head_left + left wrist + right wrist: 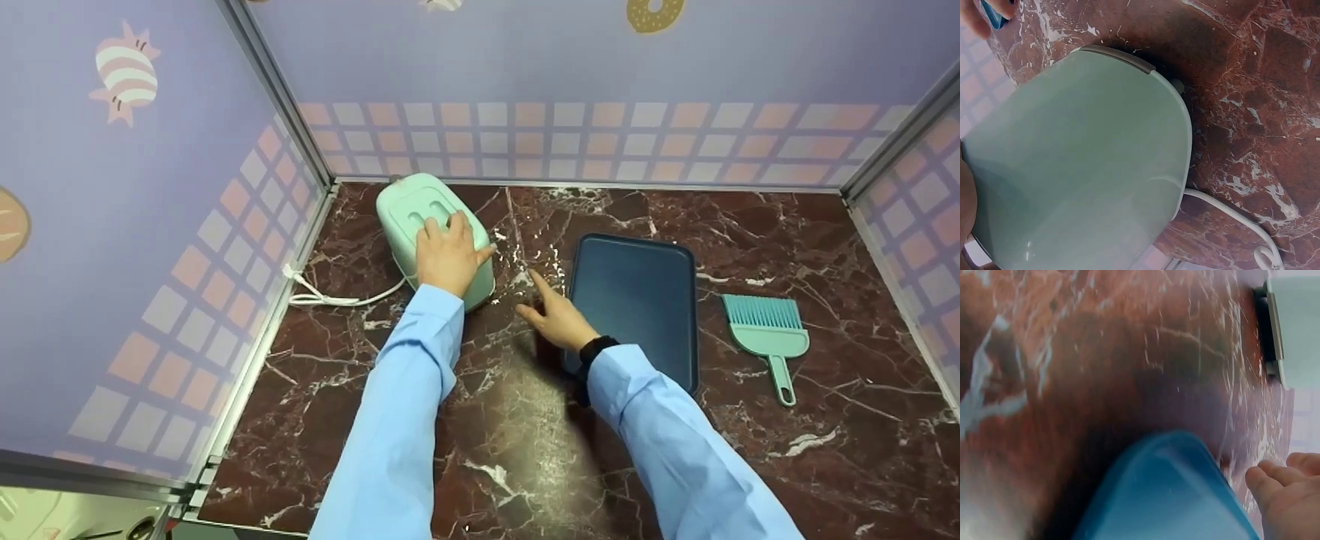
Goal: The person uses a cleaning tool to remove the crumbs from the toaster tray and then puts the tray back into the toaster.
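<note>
The toaster (401,225) stands on the dark red, white-veined table (487,450), left of the middle and near the back wall (562,60). It is pale mint green with a smooth, softly shining skin and rounded corners, longer than it is wide, and set at a slant. Two slots (439,208) run side by side in its top, partly hidden by fingers. The left wrist view shows one broad, plain face, slightly glossy, with a grey strip (1120,58) along part of its lower edge. A white cord (352,301) leaves the body low down and runs left in loops.

The left hand (446,259) rests on the toaster's top, fingers laid forward to the slots and a little spread, thumb stretched out to the right; how firmly it presses, I cannot tell. The right hand (559,315) is spread, index finger pointing forward, thumb apart, between the toaster and a dark blue tray (634,300). White specks (557,264) are scattered near its fingertips; whether it touches the table is unclear. A green brush (769,337) lies right of the tray, bristles toward the wall.
</note>
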### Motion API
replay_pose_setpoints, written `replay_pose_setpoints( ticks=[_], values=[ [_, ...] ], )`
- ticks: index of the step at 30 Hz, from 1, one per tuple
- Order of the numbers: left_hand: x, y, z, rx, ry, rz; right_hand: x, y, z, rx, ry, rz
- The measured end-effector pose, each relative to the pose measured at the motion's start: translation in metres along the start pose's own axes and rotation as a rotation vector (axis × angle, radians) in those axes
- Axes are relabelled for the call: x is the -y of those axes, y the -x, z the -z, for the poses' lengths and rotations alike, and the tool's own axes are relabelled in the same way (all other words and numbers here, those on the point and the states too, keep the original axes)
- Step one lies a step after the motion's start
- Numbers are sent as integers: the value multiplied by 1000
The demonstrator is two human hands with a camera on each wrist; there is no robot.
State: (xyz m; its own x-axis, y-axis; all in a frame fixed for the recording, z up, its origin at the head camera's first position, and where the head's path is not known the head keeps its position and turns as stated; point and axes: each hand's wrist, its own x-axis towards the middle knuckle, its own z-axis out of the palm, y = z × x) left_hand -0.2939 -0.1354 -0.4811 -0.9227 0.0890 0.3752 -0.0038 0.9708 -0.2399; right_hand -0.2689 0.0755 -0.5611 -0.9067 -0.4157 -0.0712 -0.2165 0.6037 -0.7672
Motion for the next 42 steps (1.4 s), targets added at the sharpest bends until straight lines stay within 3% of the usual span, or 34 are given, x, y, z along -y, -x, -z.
replay_pose_setpoints(
  ticks=[4, 12, 16, 22, 34, 42],
  values=[
    [-3, -1, -1, -7, 0, 19, 3, -2, -6, -12, -157, -53],
    [-8, -5, 3, 34, -16, 74, 7, -11, -20, -13, -731, -237],
    [-8, -5, 5, 26, -16, 89, 12, -13, -28, -28, -936, -297],
    [-8, -4, 4, 19, -25, 99, 17, -17, -39, -25, -1079, -343],
    [-9, -1, -1, -28, -59, 93, 21, -26, -62, -38, -1169, -356],
    [-9, 1, -2, -74, -74, 81, 27, -28, -75, 2, -1296, -369]
  ],
)
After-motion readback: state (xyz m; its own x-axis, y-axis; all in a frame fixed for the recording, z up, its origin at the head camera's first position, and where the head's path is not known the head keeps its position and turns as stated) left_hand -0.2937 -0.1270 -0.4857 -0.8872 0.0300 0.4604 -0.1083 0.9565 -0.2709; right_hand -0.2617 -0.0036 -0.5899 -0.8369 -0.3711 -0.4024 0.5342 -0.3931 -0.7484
